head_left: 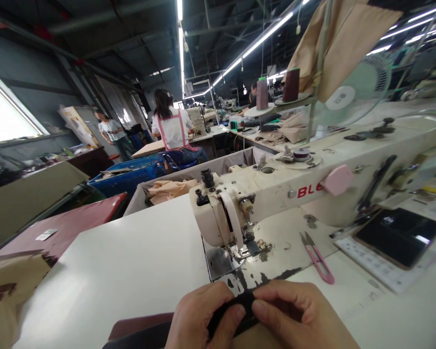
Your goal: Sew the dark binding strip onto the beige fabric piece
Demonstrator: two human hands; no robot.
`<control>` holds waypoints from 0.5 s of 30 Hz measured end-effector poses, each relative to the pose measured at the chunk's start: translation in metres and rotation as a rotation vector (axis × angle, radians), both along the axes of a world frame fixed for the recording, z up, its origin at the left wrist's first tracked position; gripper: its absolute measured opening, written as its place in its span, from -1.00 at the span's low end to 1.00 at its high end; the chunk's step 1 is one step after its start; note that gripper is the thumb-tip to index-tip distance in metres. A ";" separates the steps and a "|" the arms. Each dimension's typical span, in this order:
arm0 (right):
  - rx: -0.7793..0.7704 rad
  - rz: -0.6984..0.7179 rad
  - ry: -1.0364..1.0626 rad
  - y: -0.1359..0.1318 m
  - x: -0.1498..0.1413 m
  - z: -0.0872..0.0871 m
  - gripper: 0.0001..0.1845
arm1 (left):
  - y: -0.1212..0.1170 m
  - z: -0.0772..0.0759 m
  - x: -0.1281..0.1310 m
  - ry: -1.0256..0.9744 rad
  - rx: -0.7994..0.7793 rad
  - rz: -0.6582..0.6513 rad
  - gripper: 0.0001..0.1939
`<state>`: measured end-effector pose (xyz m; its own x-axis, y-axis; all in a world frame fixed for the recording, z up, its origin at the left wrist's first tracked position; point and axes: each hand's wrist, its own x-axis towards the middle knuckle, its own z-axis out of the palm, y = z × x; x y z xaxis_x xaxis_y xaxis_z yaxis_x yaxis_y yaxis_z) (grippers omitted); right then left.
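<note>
Both my hands are together at the bottom of the view, in front of the sewing machine (218,213). My left hand (203,315) pinches a black fabric strip (245,303) between thumb and fingers. Close beside it, my right hand (298,310) grips the same strip with its fingertips. The strip runs off to the lower left, over a dark maroon piece (138,324). Beneath my hands a bit of tan material shows, mostly hidden. The machine's presser foot (244,252) stands just beyond my hands, apart from the strip.
Pink thread snips (318,259) lie right of the needle area. Farther right, a black phone (399,235) rests on a white sheet. Thread cones (291,85) stand behind the machine arm. A grey bin (141,198) holds tan fabric. A seated person (172,126) works ahead.
</note>
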<state>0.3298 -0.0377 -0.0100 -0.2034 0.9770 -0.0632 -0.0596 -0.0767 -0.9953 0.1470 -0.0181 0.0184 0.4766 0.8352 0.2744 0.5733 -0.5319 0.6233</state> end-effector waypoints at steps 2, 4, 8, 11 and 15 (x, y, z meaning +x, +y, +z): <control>-0.003 0.006 0.007 -0.001 -0.001 -0.002 -0.81 | -0.002 0.002 0.001 -0.002 -0.009 0.025 -0.82; -0.011 -0.001 -0.004 -0.002 -0.003 -0.003 -0.81 | -0.004 0.003 0.001 0.000 -0.018 0.052 -0.85; -0.025 0.001 0.010 -0.002 -0.005 -0.003 -0.81 | -0.005 -0.001 -0.002 -0.023 -0.066 0.084 -0.81; 0.045 0.044 -0.091 -0.003 -0.001 -0.001 -0.79 | -0.004 -0.003 -0.005 -0.068 -0.219 0.144 -0.80; 0.519 -0.021 -0.403 -0.005 0.016 -0.008 -0.71 | 0.005 0.001 -0.005 -0.143 -0.385 0.071 -0.74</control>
<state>0.3461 -0.0424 -0.0177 -0.2432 0.9044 0.3506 0.3290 0.4169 -0.8473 0.1417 -0.0135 0.0192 0.3942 0.9190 -0.0051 0.4936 -0.2070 0.8447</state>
